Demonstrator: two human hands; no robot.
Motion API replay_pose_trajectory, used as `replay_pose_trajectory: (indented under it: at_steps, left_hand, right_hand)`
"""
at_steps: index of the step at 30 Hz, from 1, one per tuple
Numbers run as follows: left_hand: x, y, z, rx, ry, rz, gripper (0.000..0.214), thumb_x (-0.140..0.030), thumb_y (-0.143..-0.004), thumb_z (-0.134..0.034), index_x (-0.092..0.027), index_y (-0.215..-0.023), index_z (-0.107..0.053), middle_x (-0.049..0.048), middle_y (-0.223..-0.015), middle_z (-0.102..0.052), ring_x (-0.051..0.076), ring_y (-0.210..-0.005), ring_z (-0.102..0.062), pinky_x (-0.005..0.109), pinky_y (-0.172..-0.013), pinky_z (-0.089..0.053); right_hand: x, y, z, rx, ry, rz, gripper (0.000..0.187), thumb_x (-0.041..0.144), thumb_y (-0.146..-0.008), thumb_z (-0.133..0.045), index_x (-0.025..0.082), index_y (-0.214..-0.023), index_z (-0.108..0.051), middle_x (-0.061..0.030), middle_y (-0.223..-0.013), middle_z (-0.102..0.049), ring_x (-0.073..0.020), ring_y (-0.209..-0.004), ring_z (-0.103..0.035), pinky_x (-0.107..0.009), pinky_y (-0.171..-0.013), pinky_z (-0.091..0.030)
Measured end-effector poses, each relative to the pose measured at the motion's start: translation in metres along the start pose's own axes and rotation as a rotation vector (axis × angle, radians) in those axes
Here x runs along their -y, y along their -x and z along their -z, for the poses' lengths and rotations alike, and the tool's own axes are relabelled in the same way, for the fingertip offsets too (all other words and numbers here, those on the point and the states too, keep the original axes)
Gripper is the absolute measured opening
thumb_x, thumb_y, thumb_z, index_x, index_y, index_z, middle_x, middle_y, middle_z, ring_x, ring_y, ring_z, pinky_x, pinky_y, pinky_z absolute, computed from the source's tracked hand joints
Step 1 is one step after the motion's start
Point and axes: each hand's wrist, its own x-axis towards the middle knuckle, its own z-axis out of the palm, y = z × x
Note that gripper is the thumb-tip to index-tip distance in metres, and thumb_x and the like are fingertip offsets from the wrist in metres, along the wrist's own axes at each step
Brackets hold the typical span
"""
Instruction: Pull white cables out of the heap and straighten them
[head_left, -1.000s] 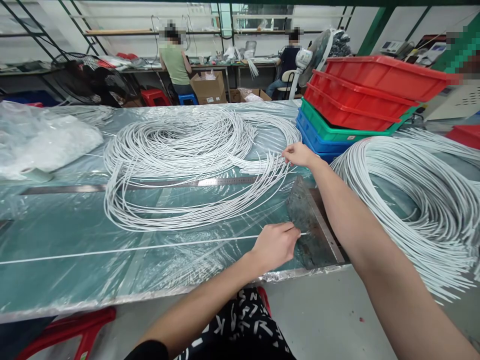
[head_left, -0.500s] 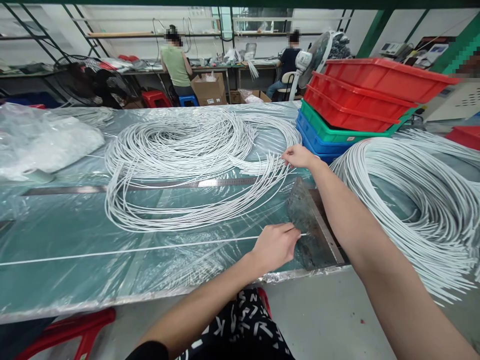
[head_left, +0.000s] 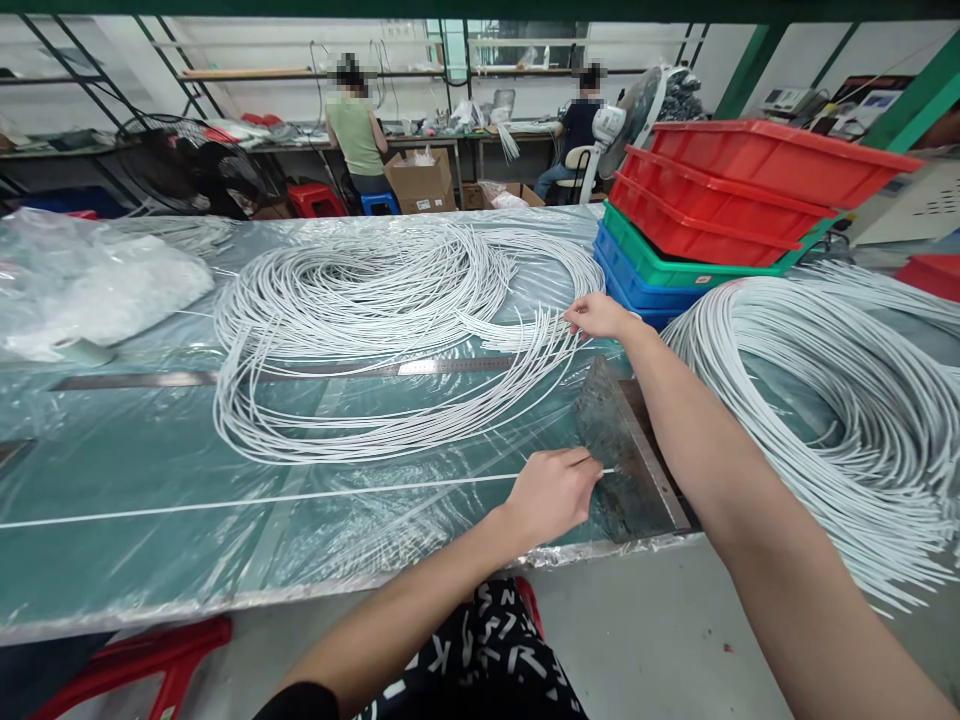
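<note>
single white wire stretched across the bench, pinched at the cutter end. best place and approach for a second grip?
Probably the bare straight run of the single white wire, left of the left hand. It lies flat on the plastic-covered bench, apart from the wire coil, so come from above with fingers either side. Near the cutter block the hand crowds it.

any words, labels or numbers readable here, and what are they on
None can be read.
Steel ruler: graduation marks too small to read.
Cardboard box: white label, blurred.
Black shorts: white letter-like print, no legible word.
</note>
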Motion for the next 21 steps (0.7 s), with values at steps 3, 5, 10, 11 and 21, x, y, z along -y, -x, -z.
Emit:
replay_pose_trajectory:
  at_steps: [3, 5, 10, 11, 21]
  left_hand:
    - [-0.0001, -0.0001, -0.0003, -0.003, 0.006, -0.004, 0.024, -0.015, -0.096, -0.041, -0.016, -0.092, -0.064, 0.0021, -0.078, -0.063, 0.015, -0.069, -0.061, 0.027, -0.056, -0.043]
    - [-0.0002, -0.0001, -0.0005, -0.008, 0.007, -0.004, 0.024, -0.015, -0.096, -0.041, -0.016, -0.091, -0.064, 0.0020, -0.078, -0.063, 0.015, -0.068, -0.061, 0.027, -0.056, -0.042]
    - [-0.0002, -0.0001, -0.0012, -0.021, 0.017, -0.001, 0.023, -0.015, -0.096, -0.041, -0.016, -0.089, -0.063, 0.0019, -0.076, -0.062, 0.015, -0.066, -0.060, 0.027, -0.053, -0.041]
    - [-0.0002, -0.0001, -0.0013, -0.022, 0.020, -0.002, 0.023, -0.015, -0.096, -0.041, -0.016, -0.089, -0.063, 0.0020, -0.076, -0.061, 0.015, -0.066, -0.060, 0.028, -0.053, -0.041]
    - [-0.0005, 0.0007, -0.0010, -0.007, 0.021, 0.008, 0.023, -0.014, -0.096, -0.041, -0.016, -0.089, -0.063, 0.0024, -0.078, -0.062, 0.015, -0.068, -0.060, 0.027, -0.055, -0.043]
  right_hand:
    - [-0.0005, -0.0004, -0.0004, 0.002, -0.004, 0.005, 0.019, 0.027, -0.092, -0.059, 0.013, -0.097, -0.070, -0.0071, -0.087, -0.074, -0.0120, -0.059, -0.064, -0.019, -0.056, -0.047]
    - [-0.0006, -0.0006, -0.0005, 0.002, -0.010, 0.005, 0.019, 0.027, -0.092, -0.059, 0.013, -0.097, -0.070, -0.0072, -0.087, -0.074, -0.0120, -0.058, -0.064, -0.019, -0.056, -0.047]
    - [-0.0006, -0.0010, -0.0007, 0.011, -0.019, -0.005, 0.019, 0.029, -0.091, -0.061, 0.013, -0.096, -0.069, -0.0070, -0.089, -0.074, -0.0119, -0.058, -0.064, -0.018, -0.055, -0.047]
    - [-0.0007, -0.0011, -0.0008, 0.013, -0.021, -0.007, 0.018, 0.029, -0.091, -0.061, 0.013, -0.095, -0.069, -0.0070, -0.089, -0.074, -0.0119, -0.058, -0.065, -0.018, -0.055, -0.047]
    - [-0.0064, -0.0064, -0.0034, 0.021, -0.018, -0.007, 0.019, 0.032, -0.090, -0.062, 0.014, -0.091, -0.069, -0.0059, -0.087, -0.074, -0.0110, -0.057, -0.065, -0.018, -0.054, -0.047]
